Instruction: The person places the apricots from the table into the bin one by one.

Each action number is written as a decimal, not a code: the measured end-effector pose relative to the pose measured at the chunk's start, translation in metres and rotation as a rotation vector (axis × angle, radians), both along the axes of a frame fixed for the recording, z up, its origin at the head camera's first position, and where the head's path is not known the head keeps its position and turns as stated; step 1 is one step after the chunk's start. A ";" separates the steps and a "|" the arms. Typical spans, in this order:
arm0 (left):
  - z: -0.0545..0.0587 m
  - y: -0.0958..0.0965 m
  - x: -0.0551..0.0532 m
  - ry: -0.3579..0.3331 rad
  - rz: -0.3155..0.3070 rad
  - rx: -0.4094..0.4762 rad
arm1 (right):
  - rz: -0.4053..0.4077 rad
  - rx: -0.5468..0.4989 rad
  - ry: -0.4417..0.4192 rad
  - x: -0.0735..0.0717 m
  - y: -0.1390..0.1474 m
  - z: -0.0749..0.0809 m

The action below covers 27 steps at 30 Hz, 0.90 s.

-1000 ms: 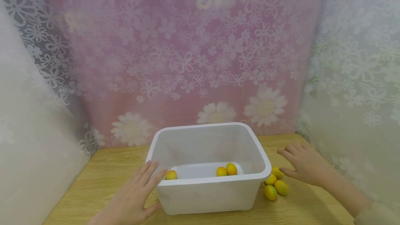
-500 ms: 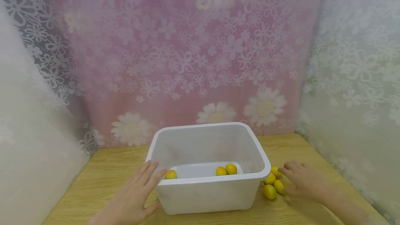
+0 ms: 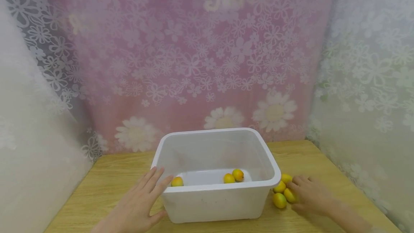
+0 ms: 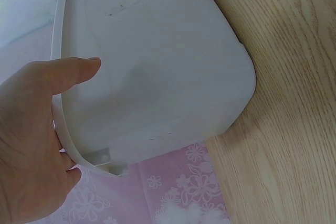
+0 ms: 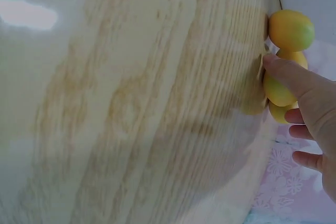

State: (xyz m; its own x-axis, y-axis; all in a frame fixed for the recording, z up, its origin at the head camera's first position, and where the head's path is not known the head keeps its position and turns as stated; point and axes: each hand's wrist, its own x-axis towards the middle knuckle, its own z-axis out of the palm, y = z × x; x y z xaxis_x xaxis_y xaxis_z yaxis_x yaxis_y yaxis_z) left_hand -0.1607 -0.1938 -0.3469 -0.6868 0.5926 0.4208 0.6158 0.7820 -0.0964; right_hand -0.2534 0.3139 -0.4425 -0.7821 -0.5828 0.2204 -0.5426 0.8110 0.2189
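Observation:
A white plastic tub (image 3: 213,204) stands on the table with 3 yellow-orange fruits inside: one at the left (image 3: 177,181), a pair at the right (image 3: 229,178). My left hand (image 3: 137,199) rests over the tub's near left corner, fingers straight across the rim. In the left wrist view its thumb (image 4: 73,73) lies along the outer wall. Right of the tub, several similar oval fruits sit clustered. My right hand (image 3: 312,195) holds one yellow fruit (image 5: 281,90) of that cluster, thumb on one side and fingers on the other; the fingertips are partly hidden.
The wooden table (image 3: 106,190) extends on both sides of the tub. A pink flowered curtain (image 3: 200,64) hangs behind it, with pale flowered sheets at the left (image 3: 29,125) and right (image 3: 365,118). Another fruit (image 3: 279,200) lies close to the tub's right wall.
My right hand has come down and in from above the right-hand cluster onto one fruit, its fingers bending. The left hand and the tub stay put.

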 end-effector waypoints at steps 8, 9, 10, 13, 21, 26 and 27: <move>0.001 0.000 0.000 -0.064 0.019 0.005 | 0.008 0.000 0.014 -0.002 -0.001 -0.006; 0.002 0.000 0.000 -0.076 0.022 0.004 | 0.008 -0.001 0.019 -0.002 -0.001 -0.006; 0.002 0.000 0.001 -0.086 0.025 0.005 | 0.011 -0.008 0.022 -0.002 0.000 -0.006; 0.003 0.001 0.001 -0.115 0.033 0.008 | 0.019 -0.027 0.032 -0.001 0.002 -0.006; 0.004 0.000 0.002 -0.133 0.022 0.015 | 0.082 -0.104 0.095 0.002 0.009 0.003; 0.003 0.000 0.001 -0.116 0.029 0.015 | 0.161 -0.119 0.211 -0.001 0.013 0.009; 0.003 0.000 0.001 -0.112 0.028 0.015 | 0.168 -0.113 0.223 -0.002 0.014 0.011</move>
